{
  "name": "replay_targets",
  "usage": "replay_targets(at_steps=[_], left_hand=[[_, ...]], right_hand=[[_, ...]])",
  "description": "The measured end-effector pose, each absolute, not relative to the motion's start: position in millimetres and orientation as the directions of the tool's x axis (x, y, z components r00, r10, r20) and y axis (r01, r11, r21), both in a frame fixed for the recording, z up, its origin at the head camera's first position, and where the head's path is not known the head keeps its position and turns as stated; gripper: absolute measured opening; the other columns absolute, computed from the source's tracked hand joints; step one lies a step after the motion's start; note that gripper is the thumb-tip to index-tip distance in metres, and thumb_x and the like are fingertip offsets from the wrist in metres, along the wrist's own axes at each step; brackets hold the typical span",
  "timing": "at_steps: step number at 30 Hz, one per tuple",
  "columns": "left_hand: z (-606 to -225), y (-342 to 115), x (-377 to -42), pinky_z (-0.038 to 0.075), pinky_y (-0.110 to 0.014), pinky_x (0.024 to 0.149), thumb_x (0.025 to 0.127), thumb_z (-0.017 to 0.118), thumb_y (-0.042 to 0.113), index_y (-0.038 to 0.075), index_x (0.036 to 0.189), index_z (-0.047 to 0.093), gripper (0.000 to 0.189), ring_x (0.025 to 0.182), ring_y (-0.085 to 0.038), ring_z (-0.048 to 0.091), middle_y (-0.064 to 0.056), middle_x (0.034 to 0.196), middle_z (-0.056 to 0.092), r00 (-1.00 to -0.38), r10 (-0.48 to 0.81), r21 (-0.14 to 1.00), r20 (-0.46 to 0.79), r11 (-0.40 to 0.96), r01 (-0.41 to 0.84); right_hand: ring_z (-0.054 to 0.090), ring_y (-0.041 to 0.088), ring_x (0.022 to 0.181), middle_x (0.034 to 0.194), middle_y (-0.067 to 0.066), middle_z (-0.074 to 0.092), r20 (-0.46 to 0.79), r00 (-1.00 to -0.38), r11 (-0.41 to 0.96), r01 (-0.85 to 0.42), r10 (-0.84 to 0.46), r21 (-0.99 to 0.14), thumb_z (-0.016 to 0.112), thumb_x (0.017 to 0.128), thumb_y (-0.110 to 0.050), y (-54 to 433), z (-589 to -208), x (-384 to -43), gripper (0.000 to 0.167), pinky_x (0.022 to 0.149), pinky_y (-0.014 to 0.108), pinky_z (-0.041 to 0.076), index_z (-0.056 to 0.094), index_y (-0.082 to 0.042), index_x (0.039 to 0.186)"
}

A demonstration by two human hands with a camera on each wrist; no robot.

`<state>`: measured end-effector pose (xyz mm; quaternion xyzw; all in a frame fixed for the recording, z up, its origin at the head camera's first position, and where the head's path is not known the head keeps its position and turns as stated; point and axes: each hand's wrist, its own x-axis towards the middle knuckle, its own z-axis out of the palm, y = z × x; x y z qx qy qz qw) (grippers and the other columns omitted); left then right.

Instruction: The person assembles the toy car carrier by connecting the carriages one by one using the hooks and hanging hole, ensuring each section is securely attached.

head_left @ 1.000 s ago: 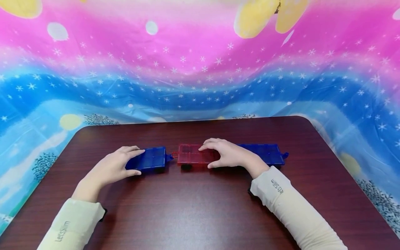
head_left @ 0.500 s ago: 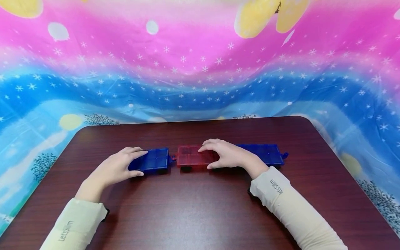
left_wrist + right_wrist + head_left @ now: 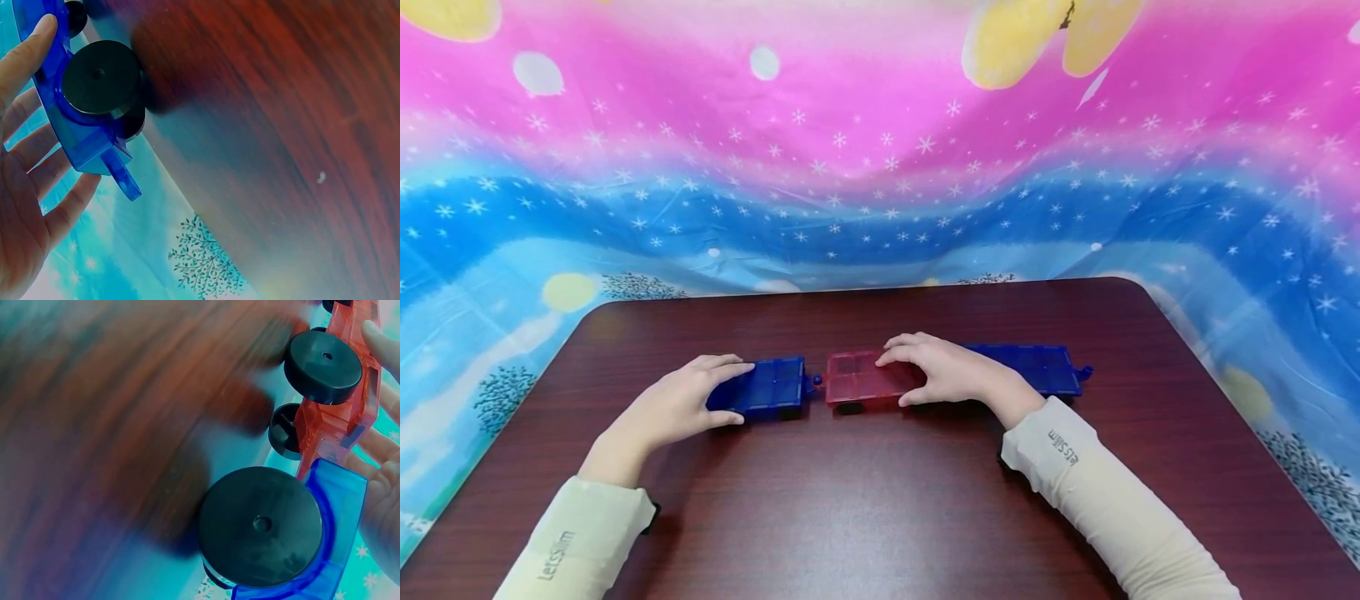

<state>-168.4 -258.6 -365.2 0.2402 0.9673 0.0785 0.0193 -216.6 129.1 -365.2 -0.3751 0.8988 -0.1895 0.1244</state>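
In the head view, my left hand (image 3: 673,398) grips a blue see-through toy car base (image 3: 780,383) by its left part, thumb at the near side and fingers at the far side. Its small blue hook (image 3: 816,381) meets the left end of a red see-through toy car base (image 3: 852,377); whether the two are linked, I cannot tell. My right hand (image 3: 951,369) holds the red base across its right part. A second blue car base (image 3: 1037,367) stands to the right, partly behind that hand. Black wheels (image 3: 261,526) show in both wrist views.
All the car bases stand in a row on a dark wood table (image 3: 865,500). A pink and blue patterned cloth (image 3: 865,167) hangs behind the table and along its sides.
Over the first half second my left hand slid the left blue car base right, narrowing the gap to the red one. Since then little has moved; my right hand has stayed in place.
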Motion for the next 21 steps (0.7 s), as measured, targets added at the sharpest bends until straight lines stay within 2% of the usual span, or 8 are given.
replay_targets(at_steps=[16,21], left_hand=[[-364.6,-257.7,-167.8,0.046,-0.06,0.103,0.083,0.08,0.036,0.011,0.144,0.053,0.071,0.135,-0.041,0.046,-0.02,0.147,0.05,-0.887,0.461,0.161,-0.013,0.877,0.453],[-364.1,-258.9,-166.5,0.046,-0.061,0.103,0.083,0.08,0.035,0.011,0.145,0.051,0.073,0.138,-0.041,0.043,-0.02,0.15,0.047,-0.887,0.461,0.163,-0.014,0.876,0.453]], right_hand=[[0.04,0.028,0.144,0.155,0.006,0.042,-0.059,-0.704,0.662,-0.633,-0.708,-0.402,0.076,0.088,-0.032,141.4,-359.0,-212.4,0.061,0.114,0.051,0.04,0.054,-0.022,0.144],[0.038,0.028,0.145,0.156,0.005,0.042,-0.027,-0.729,0.678,-0.621,-0.684,-0.393,0.075,0.089,-0.035,159.1,-354.8,-208.0,0.06,0.114,0.052,0.039,0.053,-0.023,0.144]])
